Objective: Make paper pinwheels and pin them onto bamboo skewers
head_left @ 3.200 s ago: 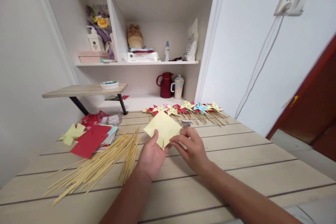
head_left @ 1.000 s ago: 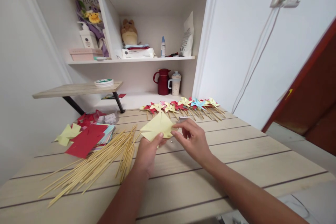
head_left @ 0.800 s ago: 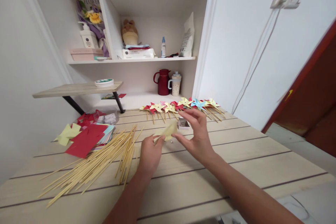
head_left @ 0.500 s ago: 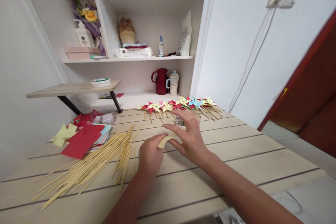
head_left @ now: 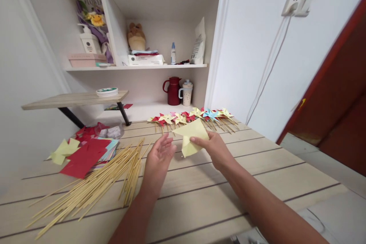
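Note:
A piece of pale yellow paper [head_left: 192, 134], cut and partly spread with a curled lower flap, is pinched in my right hand [head_left: 215, 146] above the table. Just left of the paper, my left hand [head_left: 160, 158] is apart from it, palm turned toward it and fingers loosely spread, holding nothing. Beyond the hands lies a row of finished paper pinwheels on sticks, among them a light blue pinwheel [head_left: 211, 114] and a yellow pinwheel [head_left: 168, 118]. Many thin wooden sticks [head_left: 111, 177] are heaped to the left of my left hand.
Red paper sheets [head_left: 85, 158] and a yellow cut paper [head_left: 64, 151] lie at the table's left. Behind them stands a small raised wooden shelf [head_left: 71, 100]. A dark red jug [head_left: 173, 91] and a speckled cup [head_left: 187, 93] stand at the back.
My left hand has let go of the yellow paper and opened. My right hand has closed on the paper, which now faces me spread out. The view has shifted slightly.

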